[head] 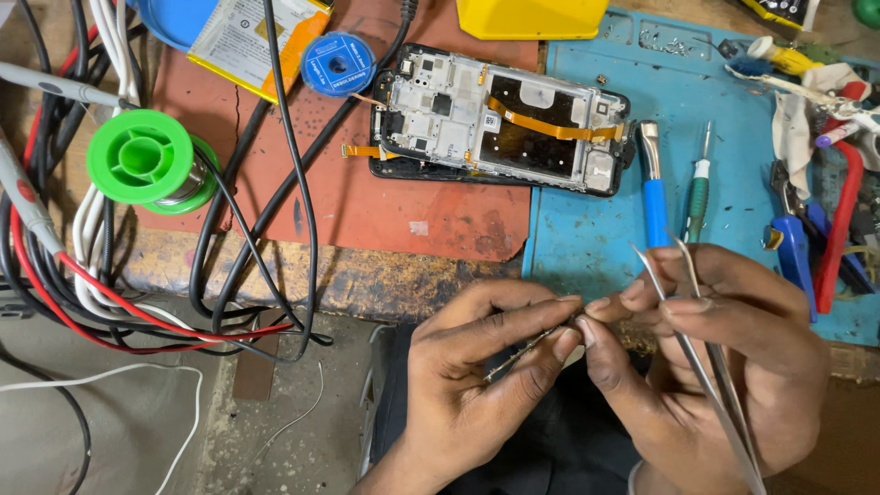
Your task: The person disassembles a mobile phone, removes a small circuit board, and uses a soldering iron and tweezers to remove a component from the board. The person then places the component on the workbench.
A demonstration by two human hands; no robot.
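Surface (302, 275) of worn wood carries a red mat (385, 202) at 12 o'clock and a blue mat (587, 238) at 2 o'clock. Opened phone (500, 119) lies across both mats, its orange flex showing. Green solder spool (151, 163) sits at 9 o'clock among the cables (229, 266). My left hand (477, 376) at 6 o'clock is curled shut, pinching a thin metal strip (532, 346) between thumb and fingers. My right hand (724, 367) at 4 o'clock pinches the strip's other end, with tweezers (710, 376) tucked in the closed palm. Blue-handled tool (654, 197) and green screwdriver (698, 192) lie at 1 o'clock.
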